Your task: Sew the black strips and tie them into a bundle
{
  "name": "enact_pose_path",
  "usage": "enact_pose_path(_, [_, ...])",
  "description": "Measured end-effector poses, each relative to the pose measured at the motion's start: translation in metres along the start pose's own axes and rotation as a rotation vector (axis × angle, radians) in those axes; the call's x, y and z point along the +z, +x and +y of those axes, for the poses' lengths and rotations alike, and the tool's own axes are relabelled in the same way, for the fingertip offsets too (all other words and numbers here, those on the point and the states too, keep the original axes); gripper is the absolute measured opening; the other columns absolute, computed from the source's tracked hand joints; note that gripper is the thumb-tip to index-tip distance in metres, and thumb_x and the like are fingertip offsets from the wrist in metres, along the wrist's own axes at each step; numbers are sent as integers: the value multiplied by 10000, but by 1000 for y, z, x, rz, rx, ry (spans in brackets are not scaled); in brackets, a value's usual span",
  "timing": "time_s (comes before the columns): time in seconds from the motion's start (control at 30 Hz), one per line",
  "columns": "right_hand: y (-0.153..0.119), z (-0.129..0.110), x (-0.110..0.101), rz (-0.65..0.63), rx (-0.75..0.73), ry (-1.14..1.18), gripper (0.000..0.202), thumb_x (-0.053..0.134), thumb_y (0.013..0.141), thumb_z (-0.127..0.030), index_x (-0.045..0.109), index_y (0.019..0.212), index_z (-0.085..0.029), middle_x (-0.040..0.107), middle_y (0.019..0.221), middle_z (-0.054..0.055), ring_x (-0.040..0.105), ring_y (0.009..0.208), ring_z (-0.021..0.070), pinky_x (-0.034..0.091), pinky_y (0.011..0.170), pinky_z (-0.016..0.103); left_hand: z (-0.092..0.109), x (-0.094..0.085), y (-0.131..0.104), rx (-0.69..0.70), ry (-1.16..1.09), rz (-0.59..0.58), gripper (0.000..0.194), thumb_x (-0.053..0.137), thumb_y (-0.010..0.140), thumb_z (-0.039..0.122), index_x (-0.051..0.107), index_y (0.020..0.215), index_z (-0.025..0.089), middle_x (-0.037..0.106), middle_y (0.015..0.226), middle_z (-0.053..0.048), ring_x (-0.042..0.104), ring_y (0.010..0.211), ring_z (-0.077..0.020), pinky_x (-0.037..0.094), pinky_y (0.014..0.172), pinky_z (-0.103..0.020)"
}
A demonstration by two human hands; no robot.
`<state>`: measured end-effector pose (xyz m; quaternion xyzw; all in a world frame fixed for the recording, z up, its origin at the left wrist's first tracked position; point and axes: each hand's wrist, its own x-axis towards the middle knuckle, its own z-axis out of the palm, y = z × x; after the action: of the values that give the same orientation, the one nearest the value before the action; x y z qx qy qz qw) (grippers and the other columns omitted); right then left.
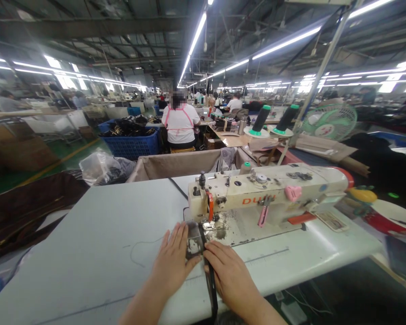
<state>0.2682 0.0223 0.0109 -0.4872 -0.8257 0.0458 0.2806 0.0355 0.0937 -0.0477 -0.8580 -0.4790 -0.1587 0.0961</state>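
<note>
A long black strap (212, 293) runs from the table's front edge, between my hands, to the presser foot (208, 225) of a white sewing machine (233, 192). A black strip also shows behind the machine head. My left hand (172, 257) lies flat to the left of the strap, fingers stretched over the worn metal plate and thumb pointing towards the strap. My right hand (228, 271) is closed on the strap's right side just in front of the foot; its fingertips partly hide the strap. A loose thread (131, 255) curls on the table left of my left hand.
Pink thread snips (263, 215) hang on the machine's front. Black thread cones (260, 119) stand behind it, near a green fan (329, 122). A beige fabric bin (176, 164) adjoins the table's back edge. A co-worker (182, 119) sits beyond, beside a blue basket (131, 144).
</note>
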Motion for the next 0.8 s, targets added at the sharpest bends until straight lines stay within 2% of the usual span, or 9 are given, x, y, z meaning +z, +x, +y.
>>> enact_pose_path(0.13, [-1, -1, 3, 35, -18, 5, 254, 554, 1080, -231, 722, 1269, -201, 771, 1391, 91, 685, 1329, 316, 611, 1103, 535, -3, 1, -9, 23, 10, 45, 892, 410, 1078, 641, 84, 1737, 137, 407, 1722, -173, 396, 1595, -333, 337, 1281, -569])
enact_pose_path(0.3, [-1, 0, 5, 21, 4, 0, 319, 577, 1076, -245, 689, 1372, -207, 746, 1444, 82, 670, 1356, 317, 603, 1120, 548, -3, -3, -8, 42, 25, 92, 897, 402, 1088, 621, 11, 1738, 144, 446, 1699, -181, 444, 1567, -332, 358, 1266, -558])
enact_pose_path(0.63, [1, -1, 1, -7, 10, 5, 361, 633, 1042, -223, 683, 1397, -185, 734, 1462, 103, 659, 1369, 327, 587, 1145, 533, -3, -7, -8, 50, 16, 97, 920, 443, 1087, 598, -30, 1736, 150, 460, 1689, -186, 464, 1554, -330, 385, 1254, -550])
enact_pose_path(0.8, [1, -1, 1, 3, 3, 9, 335, 627, 1043, -214, 698, 1369, -183, 746, 1440, 104, 667, 1360, 323, 585, 1142, 535, -2, -9, -8, 34, 8, 95, 878, 431, 1092, 579, 32, 1736, 135, 468, 1681, -197, 464, 1555, -332, 382, 1261, -554])
